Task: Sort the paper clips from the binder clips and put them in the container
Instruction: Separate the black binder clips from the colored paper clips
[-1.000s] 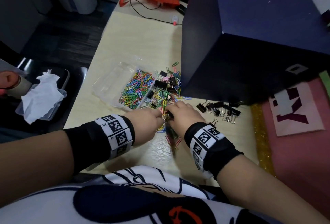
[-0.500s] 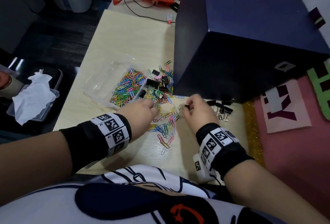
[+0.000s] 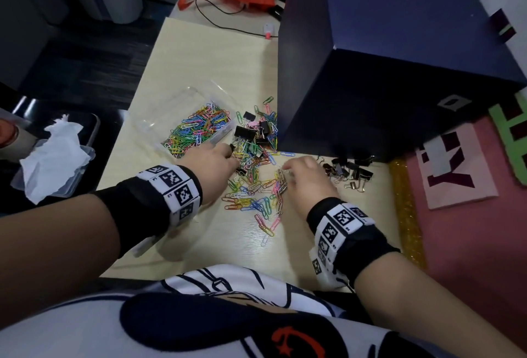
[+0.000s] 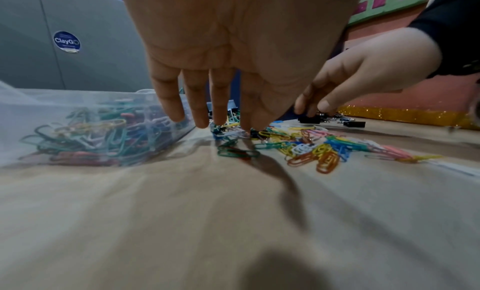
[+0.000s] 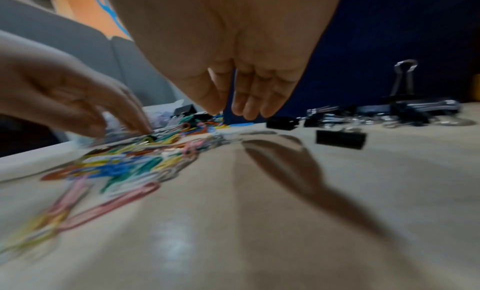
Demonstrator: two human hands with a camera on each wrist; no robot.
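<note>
We find both hands low over the light wooden surface, working at a mixed heap of clips. The left hand reaches into the heap with its fingers straight and pointing down, tips touching the coloured paper clips; it grips nothing that we can see. The right hand sits just to the right of the heap with its fingers loosely curled downward and thumb close to them. The head view shows something pale at its fingertips, but we cannot tell whether it is pinched, as the wrist view is blurred.

The clear plastic container stands to the left of the heap, just beyond the left hand, and holds a bed of sorted paper clips in mixed colours. Loose paper clips spread between the two hands and trail toward the near edge of the surface. Several black binder clips lie mixed into the far part of the heap. A separate group of binder clips lies right of the right hand, against the foot of a large dark blue box. One of that group stands with its wire handles upright.
</note>
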